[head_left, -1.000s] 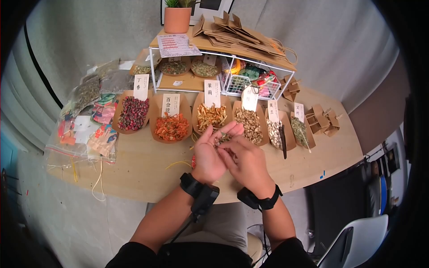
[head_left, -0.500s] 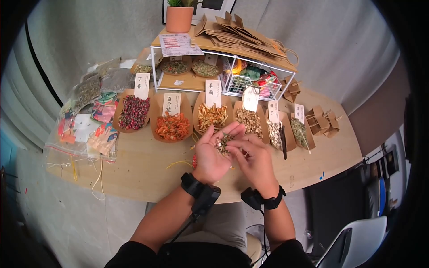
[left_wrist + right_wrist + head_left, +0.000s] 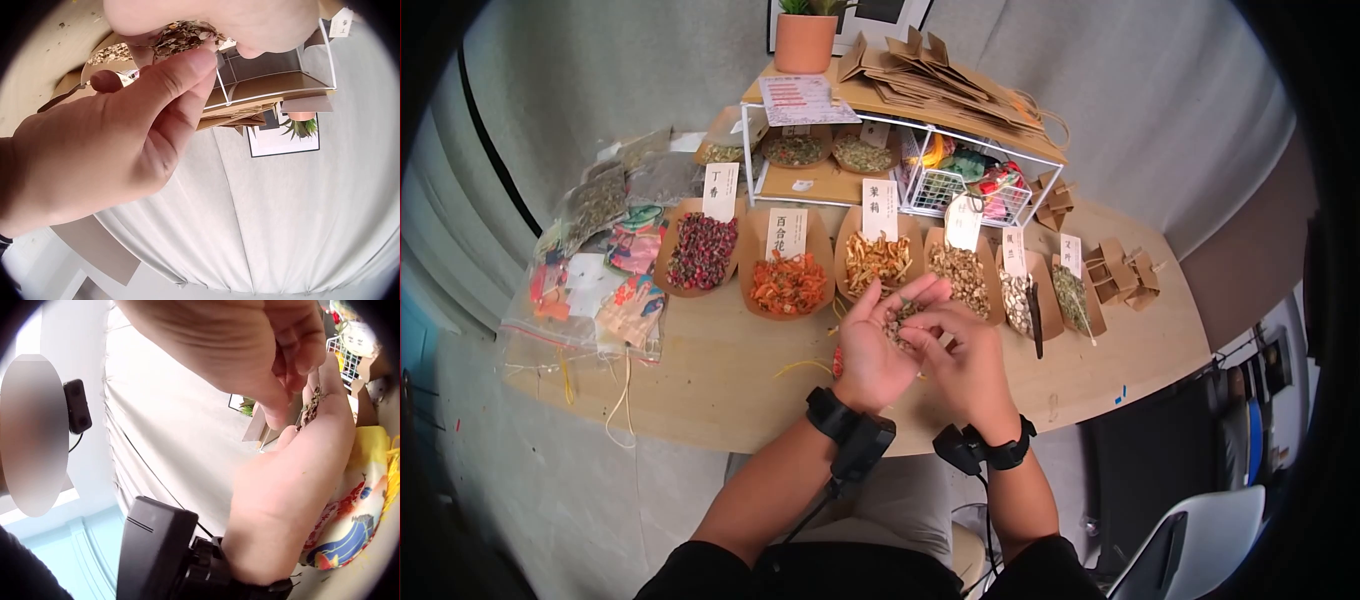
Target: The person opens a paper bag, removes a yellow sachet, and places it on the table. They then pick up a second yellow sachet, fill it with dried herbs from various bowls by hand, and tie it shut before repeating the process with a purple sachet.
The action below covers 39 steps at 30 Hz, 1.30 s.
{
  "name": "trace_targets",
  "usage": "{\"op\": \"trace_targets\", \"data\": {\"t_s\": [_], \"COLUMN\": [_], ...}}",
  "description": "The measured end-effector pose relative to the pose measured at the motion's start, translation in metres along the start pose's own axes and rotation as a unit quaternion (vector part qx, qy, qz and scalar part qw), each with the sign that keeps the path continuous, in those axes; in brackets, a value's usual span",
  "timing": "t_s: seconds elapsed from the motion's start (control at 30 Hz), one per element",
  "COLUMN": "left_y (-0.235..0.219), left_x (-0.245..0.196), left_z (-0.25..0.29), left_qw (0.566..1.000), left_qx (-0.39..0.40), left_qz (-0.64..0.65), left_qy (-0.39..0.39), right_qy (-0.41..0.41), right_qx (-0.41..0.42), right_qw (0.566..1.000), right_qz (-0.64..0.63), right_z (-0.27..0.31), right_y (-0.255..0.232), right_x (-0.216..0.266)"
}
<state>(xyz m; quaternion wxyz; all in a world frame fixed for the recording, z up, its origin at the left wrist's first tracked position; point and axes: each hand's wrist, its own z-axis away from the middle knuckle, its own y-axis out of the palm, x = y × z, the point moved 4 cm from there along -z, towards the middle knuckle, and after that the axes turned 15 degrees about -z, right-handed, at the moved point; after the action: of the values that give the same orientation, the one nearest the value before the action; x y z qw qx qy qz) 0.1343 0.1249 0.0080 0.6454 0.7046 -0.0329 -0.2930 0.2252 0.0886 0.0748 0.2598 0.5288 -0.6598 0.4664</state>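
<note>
In the head view my left hand (image 3: pixel 878 345) is held palm up over the table, its fingers extended and slightly cupped under a small heap of mixed dried herbs (image 3: pixel 897 325). My right hand (image 3: pixel 968 365) bends over that palm, thumb and fingertips together at the herbs. The left wrist view has the right thumb and finger (image 3: pixel 209 59) pinching at the edge of the heap (image 3: pixel 181 37); what lies between the tips is mostly hidden. A patterned fabric pouch (image 3: pixel 350 519) with yellow threads lies below the left hand in the right wrist view.
Behind the hands stand paper trays of red buds (image 3: pixel 702 250), orange petals (image 3: pixel 788 285) and other dried plants. Dark tongs (image 3: pixel 1035 318) lie across one right-hand tray. Farther back is a wire-framed shelf (image 3: pixel 960 137) with paper bags; plastic bags (image 3: pixel 590 205) lie at left.
The right hand drew back slightly from the left palm, uncovering more herbs, then moved in over them again. The left hand has barely moved.
</note>
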Motion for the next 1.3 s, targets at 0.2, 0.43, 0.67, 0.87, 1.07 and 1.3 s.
{"op": "trace_targets", "data": {"t_s": [0.2,0.43,0.67,0.87,1.07,1.3], "left_y": [0.002,0.001,0.003,0.001,0.003,0.006], "left_x": [0.0,0.002,0.003,0.004,0.003,0.001], "left_z": [0.001,-0.002,-0.003,-0.003,-0.002,0.001], "left_qw": [0.999,0.999,0.999,0.999,1.0,1.0], "left_qx": [-0.031,0.007,0.012,0.012,-0.002,0.024], "left_qz": [0.001,0.041,0.047,0.047,-0.002,-0.006], "left_qy": [-0.006,0.008,0.005,0.006,-0.006,-0.012], "right_qy": [0.145,0.083,0.01,-0.001,-0.047,-0.121], "right_qx": [-0.078,-0.189,-0.13,-0.136,0.051,0.05], "right_qw": [0.965,0.976,0.958,0.983,0.995,0.979], "right_qz": [-0.206,-0.069,0.257,0.127,0.066,0.153], "right_z": [0.007,-0.003,-0.021,-0.018,-0.008,-0.008], "right_y": [-0.005,-0.047,-0.087,-0.061,-0.017,0.001], "right_x": [-0.009,-0.032,-0.086,-0.037,0.001,-0.003]}}
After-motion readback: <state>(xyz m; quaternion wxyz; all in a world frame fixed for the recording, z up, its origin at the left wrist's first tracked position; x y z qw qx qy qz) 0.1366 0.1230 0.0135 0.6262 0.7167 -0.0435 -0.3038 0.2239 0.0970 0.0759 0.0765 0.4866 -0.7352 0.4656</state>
